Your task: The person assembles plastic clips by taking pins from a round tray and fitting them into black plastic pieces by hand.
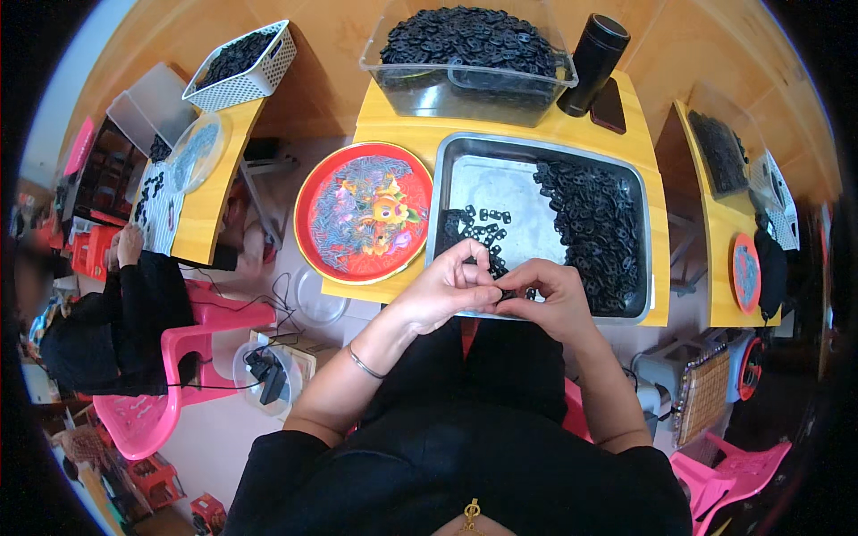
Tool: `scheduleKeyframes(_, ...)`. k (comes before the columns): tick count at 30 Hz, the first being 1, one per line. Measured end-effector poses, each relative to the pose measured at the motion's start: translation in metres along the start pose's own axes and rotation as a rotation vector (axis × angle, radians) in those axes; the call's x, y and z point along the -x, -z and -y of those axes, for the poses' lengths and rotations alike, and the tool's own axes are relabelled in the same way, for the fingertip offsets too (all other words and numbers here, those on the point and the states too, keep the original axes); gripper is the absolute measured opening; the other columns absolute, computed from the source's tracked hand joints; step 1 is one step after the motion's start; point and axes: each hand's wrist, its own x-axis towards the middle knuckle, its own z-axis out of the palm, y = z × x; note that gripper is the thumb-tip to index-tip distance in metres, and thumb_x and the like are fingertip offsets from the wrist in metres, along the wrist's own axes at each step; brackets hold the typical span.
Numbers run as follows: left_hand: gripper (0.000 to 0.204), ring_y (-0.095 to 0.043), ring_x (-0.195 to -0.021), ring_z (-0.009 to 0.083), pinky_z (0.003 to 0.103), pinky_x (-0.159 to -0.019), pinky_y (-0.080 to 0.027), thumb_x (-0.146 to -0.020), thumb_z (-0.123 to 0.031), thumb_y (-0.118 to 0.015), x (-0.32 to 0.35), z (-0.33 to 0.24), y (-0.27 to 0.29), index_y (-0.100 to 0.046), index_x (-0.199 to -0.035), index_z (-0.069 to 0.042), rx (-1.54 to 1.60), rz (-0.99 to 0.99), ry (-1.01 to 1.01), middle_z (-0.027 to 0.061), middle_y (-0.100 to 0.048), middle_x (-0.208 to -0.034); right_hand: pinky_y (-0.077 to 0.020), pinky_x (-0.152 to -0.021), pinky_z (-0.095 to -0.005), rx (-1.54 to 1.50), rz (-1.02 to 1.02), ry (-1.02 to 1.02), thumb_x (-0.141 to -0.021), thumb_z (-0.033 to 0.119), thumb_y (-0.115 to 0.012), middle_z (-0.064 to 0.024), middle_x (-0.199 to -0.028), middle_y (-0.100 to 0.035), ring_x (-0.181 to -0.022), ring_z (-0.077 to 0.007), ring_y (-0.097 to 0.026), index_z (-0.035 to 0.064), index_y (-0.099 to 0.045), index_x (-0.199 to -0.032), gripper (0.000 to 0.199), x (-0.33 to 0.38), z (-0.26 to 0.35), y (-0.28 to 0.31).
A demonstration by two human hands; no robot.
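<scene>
My left hand (pixel 444 290) and my right hand (pixel 556 302) meet over the near edge of a metal tray (pixel 487 179), fingertips pinched together. A small black plastic piece (pixel 511 294) shows between them, mostly covered by the fingers. In the tray, a large heap of flat black plastic pieces (pixel 594 237) fills the right side. A smaller group of black pieces with holes (pixel 483 229) lies at the left, just beyond my left hand. Beside the tray on the left is a round red tray (pixel 308 210) holding many thin grey metal pins (pixel 344 223).
Behind the metal tray stand a clear bin (pixel 465 89) heaped with black pieces, a black flask (pixel 594 64) and a phone (pixel 609 107). A co-worker (pixel 116 313) sits at a left table near a pink chair (pixel 170 366). Another table (pixel 719 259) is at right.
</scene>
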Motion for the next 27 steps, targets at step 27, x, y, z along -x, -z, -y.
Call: scheduleKeyframes(27, 0.01, -0.058, -0.076, 0.0293, 0.034, -0.068, -0.047, -0.072, -0.004, -0.06, 0.021, -0.076, 0.096, -0.06, -0.081, -0.001, -1.747, -0.5, -0.43, 0.0151, -0.059, -0.083, -0.0465, -0.058, -0.0257, 0.481, 0.034, -0.141, -0.069, 0.004, -0.065, -0.0089, -0.078, -0.06, -0.064, -0.0169, -0.059, 0.0031, -0.061, -0.086, 0.018, 0.006, -0.023, 0.036)
